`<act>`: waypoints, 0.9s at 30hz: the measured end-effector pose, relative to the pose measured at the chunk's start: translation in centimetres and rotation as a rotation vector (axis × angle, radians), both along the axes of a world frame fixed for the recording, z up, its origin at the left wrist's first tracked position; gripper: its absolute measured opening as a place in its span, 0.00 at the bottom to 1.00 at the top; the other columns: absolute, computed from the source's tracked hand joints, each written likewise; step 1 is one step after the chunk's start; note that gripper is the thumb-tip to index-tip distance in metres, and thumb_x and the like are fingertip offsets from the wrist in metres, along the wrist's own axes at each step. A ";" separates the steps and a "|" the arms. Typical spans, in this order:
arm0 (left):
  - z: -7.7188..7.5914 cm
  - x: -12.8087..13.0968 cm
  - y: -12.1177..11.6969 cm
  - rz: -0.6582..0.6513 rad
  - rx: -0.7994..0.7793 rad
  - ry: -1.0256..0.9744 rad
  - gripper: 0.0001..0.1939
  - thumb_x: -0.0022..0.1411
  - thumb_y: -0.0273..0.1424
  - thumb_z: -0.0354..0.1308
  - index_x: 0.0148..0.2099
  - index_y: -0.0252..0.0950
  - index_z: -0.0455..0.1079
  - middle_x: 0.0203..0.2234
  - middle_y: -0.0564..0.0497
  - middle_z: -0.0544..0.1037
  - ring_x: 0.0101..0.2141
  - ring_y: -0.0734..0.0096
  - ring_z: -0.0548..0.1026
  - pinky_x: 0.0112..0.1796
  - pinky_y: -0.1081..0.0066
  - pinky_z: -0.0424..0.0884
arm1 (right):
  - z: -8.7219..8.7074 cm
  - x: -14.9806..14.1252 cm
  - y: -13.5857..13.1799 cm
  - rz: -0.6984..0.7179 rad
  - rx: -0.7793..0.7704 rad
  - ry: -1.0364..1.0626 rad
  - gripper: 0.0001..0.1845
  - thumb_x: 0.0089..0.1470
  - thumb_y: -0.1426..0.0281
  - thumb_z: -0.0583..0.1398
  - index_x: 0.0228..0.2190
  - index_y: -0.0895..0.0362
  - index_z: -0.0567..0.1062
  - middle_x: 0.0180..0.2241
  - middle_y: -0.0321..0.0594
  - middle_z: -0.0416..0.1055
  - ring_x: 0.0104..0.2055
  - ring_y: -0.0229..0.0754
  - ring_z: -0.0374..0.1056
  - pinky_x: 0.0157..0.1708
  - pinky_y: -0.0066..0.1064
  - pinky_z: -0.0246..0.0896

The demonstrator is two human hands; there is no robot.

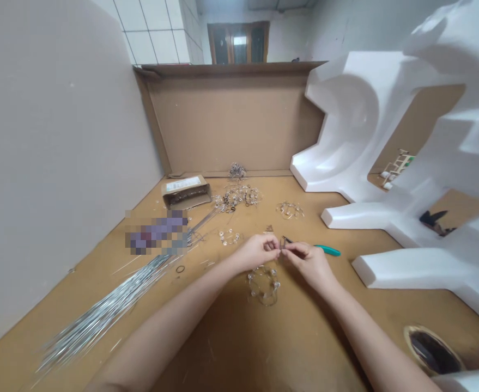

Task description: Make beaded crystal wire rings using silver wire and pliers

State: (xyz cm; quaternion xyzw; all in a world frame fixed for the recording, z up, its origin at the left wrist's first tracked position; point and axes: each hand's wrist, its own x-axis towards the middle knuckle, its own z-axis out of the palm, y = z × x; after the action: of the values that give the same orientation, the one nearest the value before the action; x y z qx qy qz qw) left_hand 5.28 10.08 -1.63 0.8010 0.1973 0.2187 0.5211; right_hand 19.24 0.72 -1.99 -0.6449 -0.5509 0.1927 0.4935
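My left hand [259,251] and my right hand [310,264] meet over the middle of the cardboard surface, both with fingers pinched. Between their fingertips is something small and thin, too fine to name. Just below my hands lies a wire ring with clear beads [264,286]. Partly behind my right hand rest pliers with teal handles [328,250], their dark tip showing near my fingertips. Several clear beads on wire [229,237] lie beyond my left hand, and another beaded wire ring [290,210] sits farther back.
A bundle of straight metal wires [128,288] stretches across the left. Behind it are a small open cardboard box [186,191] and a pile of beaded wire pieces [239,197]. White foam blocks [402,267] line the right side. A cardboard wall [235,120] closes the back.
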 end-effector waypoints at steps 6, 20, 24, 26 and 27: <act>-0.8 0.2 0.4 0.004 0.144 0.054 0.03 0.52 0.29 0.53 0.30 0.34 0.63 0.22 0.55 0.70 0.25 0.78 0.68 0.27 0.77 0.63 | -0.3 0.1 -0.1 0.105 -0.075 -0.083 0.09 0.44 0.67 0.57 0.23 0.57 0.77 0.24 0.39 0.75 0.27 0.41 0.68 0.30 0.29 0.60; 1.1 0.2 -0.5 0.012 0.050 0.061 0.04 0.49 0.27 0.57 0.30 0.32 0.65 0.20 0.56 0.69 0.23 0.80 0.67 0.26 0.78 0.63 | -0.9 0.0 -0.2 0.131 -0.089 -0.182 0.11 0.46 0.65 0.56 0.24 0.58 0.75 0.22 0.35 0.71 0.24 0.37 0.63 0.25 0.26 0.55; 0.7 0.3 -0.4 0.044 -0.071 0.062 0.06 0.50 0.29 0.57 0.28 0.32 0.63 0.16 0.57 0.67 0.18 0.81 0.65 0.22 0.78 0.62 | -1.0 -0.1 -0.1 0.140 -0.100 -0.153 0.11 0.45 0.65 0.56 0.27 0.58 0.76 0.24 0.37 0.74 0.25 0.39 0.65 0.27 0.27 0.58; 0.3 0.4 -0.2 0.049 -0.110 0.042 0.08 0.50 0.30 0.58 0.28 0.32 0.63 0.17 0.56 0.69 0.18 0.81 0.66 0.23 0.77 0.63 | -1.2 0.0 0.0 0.142 -0.100 -0.132 0.12 0.45 0.65 0.56 0.27 0.58 0.76 0.24 0.38 0.74 0.26 0.39 0.66 0.27 0.27 0.58; 0.2 0.4 -0.2 0.044 -0.127 0.029 0.08 0.49 0.31 0.58 0.28 0.32 0.63 0.18 0.55 0.69 0.18 0.81 0.66 0.23 0.77 0.64 | -1.2 -0.1 0.1 0.143 -0.097 -0.120 0.12 0.45 0.64 0.56 0.27 0.58 0.76 0.24 0.38 0.74 0.26 0.39 0.66 0.27 0.28 0.59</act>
State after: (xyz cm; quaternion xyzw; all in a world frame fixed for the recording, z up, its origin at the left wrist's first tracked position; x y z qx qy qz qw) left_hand 5.66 9.92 -1.42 0.7650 0.2359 0.2055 0.5629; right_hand 19.19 0.82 -3.21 -0.6373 -0.6143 0.2149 0.4127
